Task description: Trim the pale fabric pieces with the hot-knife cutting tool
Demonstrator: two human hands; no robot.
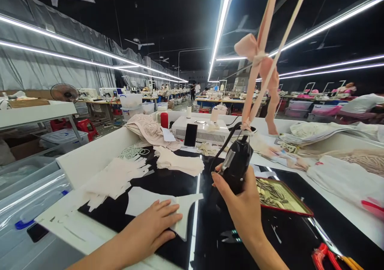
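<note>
My left hand (pixel 160 224) lies flat, fingers stretched, on a white pattern-shaped piece (pixel 144 200) on the glossy black tabletop. Whether the piece is cloth or paper I cannot tell. My right hand (pixel 244 210) is wrapped round a black corded hand tool (pixel 235 166), held upright to the right of the white piece. Knotted pink straps (pixel 261 58) rise from its top. Its lower end is hidden behind my hand. Below it lie small thread snips (pixel 231 237), partly covered by my right wrist.
Pale cut fabric pieces (pixel 112 180) lie at left, with another stack (pixel 180 162) further back. A tray of sunflower seeds (pixel 285 198) stands right, near red-handled scissors (pixel 324 256). Behind are a phone (pixel 190 135), a red thread cone (pixel 164 120) and a white vented box (pixel 201 130).
</note>
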